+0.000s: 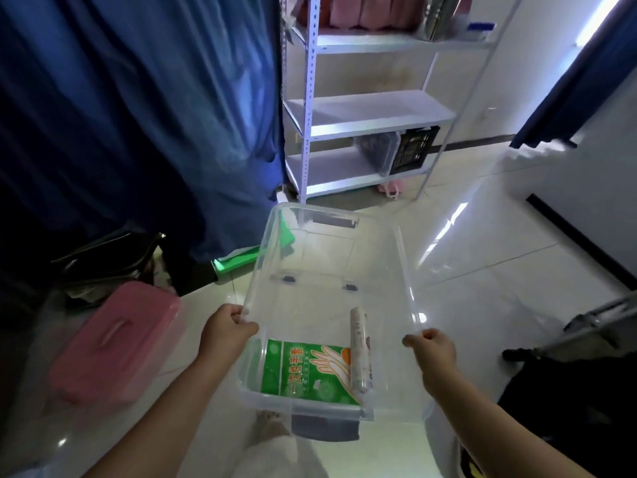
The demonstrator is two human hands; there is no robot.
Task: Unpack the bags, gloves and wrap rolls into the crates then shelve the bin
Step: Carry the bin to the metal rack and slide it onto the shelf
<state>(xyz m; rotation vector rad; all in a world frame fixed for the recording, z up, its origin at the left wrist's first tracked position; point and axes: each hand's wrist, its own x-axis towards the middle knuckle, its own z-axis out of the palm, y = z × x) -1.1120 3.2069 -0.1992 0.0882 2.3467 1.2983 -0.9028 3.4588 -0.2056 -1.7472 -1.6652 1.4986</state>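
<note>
I hold a clear plastic bin in the air in front of me, above the tiled floor. My left hand grips its left rim and my right hand grips its right rim. Inside, at the end nearest me, lies a green pack of disposable gloves, and a wrap roll rests against the pack's right edge. The remainder of the bin's floor is bare. Straight ahead stands a white metal shelf unit.
A black crate and a clear box sit on the shelf's low level. A pink lidded box lies on the floor at left, beside a dark blue curtain. Dark bags are at right.
</note>
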